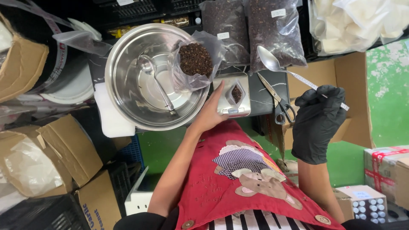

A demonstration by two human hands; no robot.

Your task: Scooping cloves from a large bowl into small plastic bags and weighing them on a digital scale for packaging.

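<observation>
My left hand (211, 113) is bare and rests against the left edge of a small silver scale (233, 108), thumb up beside a small clear pouch (236, 93) of dark spice standing on it. My right hand (319, 115), in a black glove, grips the handle of a long metal spoon (272, 61); its empty bowl hovers above the dark counter, right of the scale. An open plastic bag of dark dried spice (195, 59) leans inside a big steel bowl (123, 51), where a second spoon (155, 83) lies.
Black-handled scissors (279, 102) lie on the counter right of the scale. Two sealed bags of dark spice (272, 30) stand behind it, and a bag of white pieces (353, 21) is at the top right. Cardboard boxes (59, 149) crowd the left; taped boxes (385, 164) sit right.
</observation>
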